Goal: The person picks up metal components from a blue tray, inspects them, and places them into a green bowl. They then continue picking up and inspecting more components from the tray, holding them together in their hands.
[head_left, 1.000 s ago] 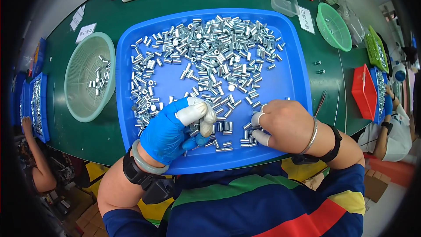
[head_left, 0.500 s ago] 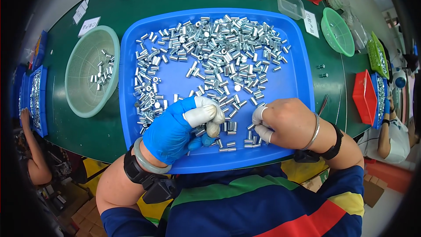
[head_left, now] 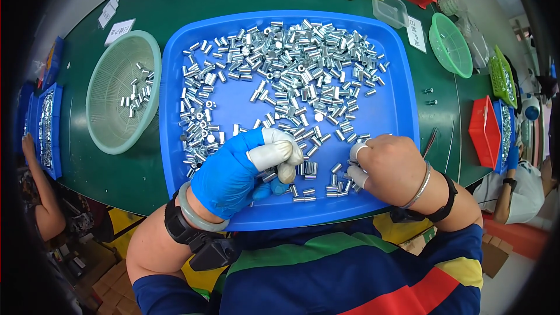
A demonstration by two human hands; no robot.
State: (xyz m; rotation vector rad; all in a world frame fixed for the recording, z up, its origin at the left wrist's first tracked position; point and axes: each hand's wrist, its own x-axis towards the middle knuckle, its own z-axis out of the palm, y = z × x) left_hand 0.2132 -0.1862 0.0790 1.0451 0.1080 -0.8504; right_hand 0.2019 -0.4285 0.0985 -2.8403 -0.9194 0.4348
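A blue tray holds a great many small silver rivet nuts, heaped toward its far side. Over the near middle of the tray is my left hand, in a blue glove with white cots on some fingers. Its fingers are curled closed, and a rivet nut shows between the thumb side and the lower fingers. My right hand, bare apart from white finger cots, is low at the tray's near right. Its fingers are curled beside a few loose rivet nuts; whatever the palm holds is hidden.
Left of the tray stands a pale green basket with several rivet nuts inside. A green basket, a red bin and tweezers lie to the right. A clear box sits behind. Other people's arms show at both sides.
My right hand has shifted slightly right, uncovering more of the rivet nuts at the near right. My left hand stays closed in nearly the same place. The whole view has moved a little.
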